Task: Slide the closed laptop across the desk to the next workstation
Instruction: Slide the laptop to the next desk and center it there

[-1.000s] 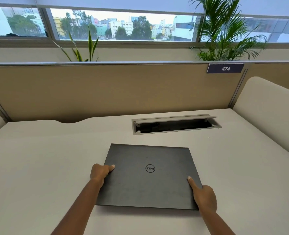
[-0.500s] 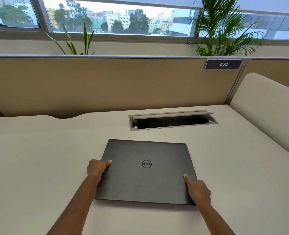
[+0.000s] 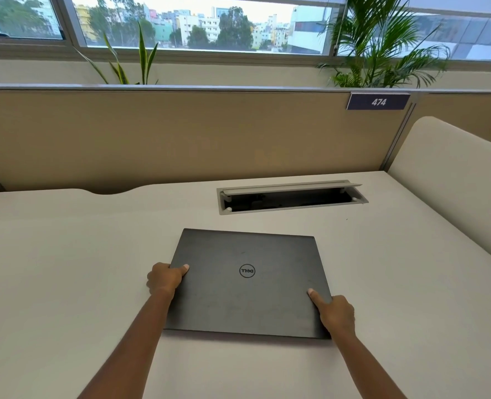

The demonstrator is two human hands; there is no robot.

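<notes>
A closed dark grey laptop [image 3: 247, 286] with a round logo lies flat on the white desk [image 3: 65, 269], in the middle of the view. My left hand [image 3: 165, 279] grips its left edge, thumb on the lid. My right hand [image 3: 336, 313] holds the right edge near the front corner, with its thumb lying on the lid. Both forearms reach in from the bottom of the view.
An open cable hatch [image 3: 291, 197] is set into the desk just behind the laptop. A beige partition [image 3: 181, 139] with a "474" sign [image 3: 378, 101] closes the back. A curved cream divider [image 3: 451, 182] stands on the right. Plants stand by the window.
The view has tilted slightly, so the scene sits a little differently in frame. Both hands keep the same hold on the laptop, which stays in place relative to the cable hatch.
</notes>
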